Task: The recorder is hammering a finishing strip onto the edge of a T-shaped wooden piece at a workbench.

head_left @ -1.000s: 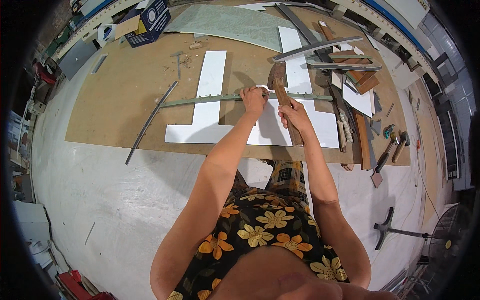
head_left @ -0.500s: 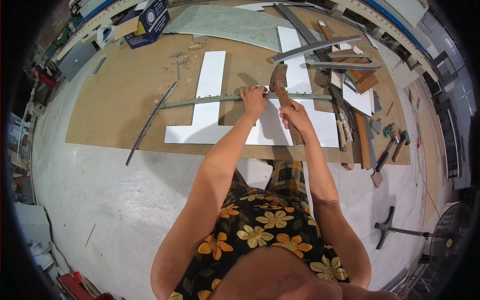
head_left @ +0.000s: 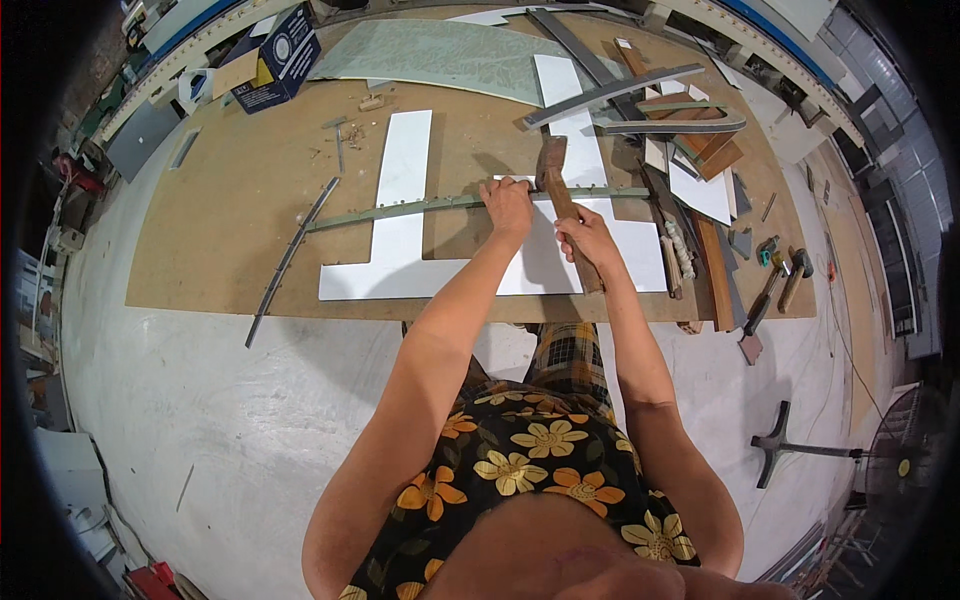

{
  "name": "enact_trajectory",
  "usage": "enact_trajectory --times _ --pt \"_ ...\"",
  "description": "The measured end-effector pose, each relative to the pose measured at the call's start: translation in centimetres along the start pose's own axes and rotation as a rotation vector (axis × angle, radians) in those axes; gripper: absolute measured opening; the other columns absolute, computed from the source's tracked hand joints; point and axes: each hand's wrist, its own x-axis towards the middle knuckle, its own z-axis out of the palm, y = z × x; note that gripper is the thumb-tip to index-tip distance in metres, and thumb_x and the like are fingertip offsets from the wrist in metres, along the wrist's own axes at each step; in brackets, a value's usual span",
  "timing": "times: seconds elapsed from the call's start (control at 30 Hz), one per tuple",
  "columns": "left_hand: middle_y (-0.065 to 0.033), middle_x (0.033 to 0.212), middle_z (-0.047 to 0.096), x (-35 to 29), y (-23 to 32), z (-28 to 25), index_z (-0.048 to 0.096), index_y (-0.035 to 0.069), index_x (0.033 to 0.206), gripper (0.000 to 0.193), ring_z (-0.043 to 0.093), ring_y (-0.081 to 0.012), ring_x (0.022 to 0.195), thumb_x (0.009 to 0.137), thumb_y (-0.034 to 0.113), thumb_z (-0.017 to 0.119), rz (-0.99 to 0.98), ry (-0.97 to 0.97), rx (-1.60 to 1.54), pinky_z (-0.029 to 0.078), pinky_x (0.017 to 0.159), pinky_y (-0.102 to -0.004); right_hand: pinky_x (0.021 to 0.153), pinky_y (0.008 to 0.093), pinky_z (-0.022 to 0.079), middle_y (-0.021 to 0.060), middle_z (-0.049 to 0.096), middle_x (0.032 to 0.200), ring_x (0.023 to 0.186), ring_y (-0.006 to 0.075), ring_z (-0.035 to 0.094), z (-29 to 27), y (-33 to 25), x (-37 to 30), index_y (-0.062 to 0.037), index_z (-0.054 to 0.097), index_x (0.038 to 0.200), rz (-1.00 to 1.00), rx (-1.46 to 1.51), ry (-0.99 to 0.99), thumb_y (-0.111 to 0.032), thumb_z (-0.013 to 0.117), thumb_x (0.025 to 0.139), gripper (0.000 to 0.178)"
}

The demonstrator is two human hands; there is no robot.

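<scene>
My right hand point(head_left: 590, 240) is wrapped round the wooden handle of a hammer point(head_left: 563, 200), whose worn brown head is raised at the far end. Close to that head, my left hand point(head_left: 509, 207) rests with curled fingers on a long thin green strip point(head_left: 400, 210). Whatever its fingertips pinch is too small to make out. The strip has small bumps along it and runs crosswise over a flat white panel point(head_left: 345, 282) with two upright arms. Both lie on a brown board tabletop point(head_left: 220, 230).
A dark metal bar point(head_left: 290, 260) overhangs the front edge at left. Offcuts and strips point(head_left: 700, 190) crowd the right side, near another hammer point(head_left: 795, 280). A pale green sheet point(head_left: 430, 60) and blue box point(head_left: 280, 60) lie at the back. A fan point(head_left: 900, 465) stands at right.
The whole table scene has shifted slightly left in view. My left hand stays at the green strip, and my right hand keeps its grip on the hammer, in nearly the same pose.
</scene>
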Motion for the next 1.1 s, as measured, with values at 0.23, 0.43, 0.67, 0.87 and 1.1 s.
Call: enact_trajectory --times 0.23,0.43,0.67,0.87,1.1 --pt "-0.0085 0.100 0.066 0.5 -0.1 -0.5 0.075 0.016 0.089 0.012 0.056 -0.0295 0.108 0.080 0.014 0.066 -0.023 -0.074 0.004 0.028 0.108 -0.0546 0.041 0.0274 0.043 0.0036 0.055 0.064 0.046 0.0114 0.051 -0.6 -0.3 0.1 -0.0009 0.056 0.096 -0.014 0.036 -0.012 -0.012 0.063 0.083 0.018" --pt "-0.0095 0.104 0.066 0.7 0.0 -0.7 0.075 0.018 0.093 0.016 0.054 -0.0303 0.113 0.077 0.016 0.072 -0.045 -0.130 -0.011 0.026 0.109 -0.0558 0.041 0.0269 0.042 0.0033 0.055 0.064 0.047 0.0110 0.051 -1.4 -0.1 -0.4 -0.0011 0.056 0.097 -0.044 0.033 0.051 -0.012 0.063 0.083 0.019" --pt "-0.0103 0.109 0.065 0.6 -0.3 -0.9 0.074 0.021 0.096 0.019 0.052 -0.0321 0.117 0.077 0.020 0.074 -0.043 -0.170 0.011 0.025 0.111 -0.0569 0.041 0.0270 0.043 0.0026 0.055 0.065 0.048 0.0108 0.051 -1.8 -0.2 -1.0 -0.0019 0.057 0.096 0.000 0.039 0.029 -0.012 0.063 0.083 0.017" --pt "-0.0098 0.110 0.064 0.7 -0.5 -1.3 0.074 0.022 0.096 0.018 0.052 -0.0320 0.117 0.078 0.021 0.074 -0.043 -0.215 0.022 0.026 0.111 -0.0569 0.040 0.0261 0.043 0.0024 0.055 0.066 0.048 0.0102 0.052 -3.8 -1.8 -2.1 -0.0026 0.055 0.100 -0.088 0.050 0.133 -0.013 0.066 0.083 0.023" --pt "-0.0090 0.110 0.064 0.8 -0.4 -1.2 0.075 0.024 0.096 0.017 0.052 -0.0313 0.118 0.079 0.022 0.074 -0.032 -0.225 0.026 0.027 0.110 -0.0561 0.040 0.0260 0.043 0.0033 0.056 0.065 0.047 0.0105 0.053 -6.2 0.3 -2.0 -0.0021 0.057 0.094 -0.099 0.029 0.200 -0.012 0.065 0.082 0.017"
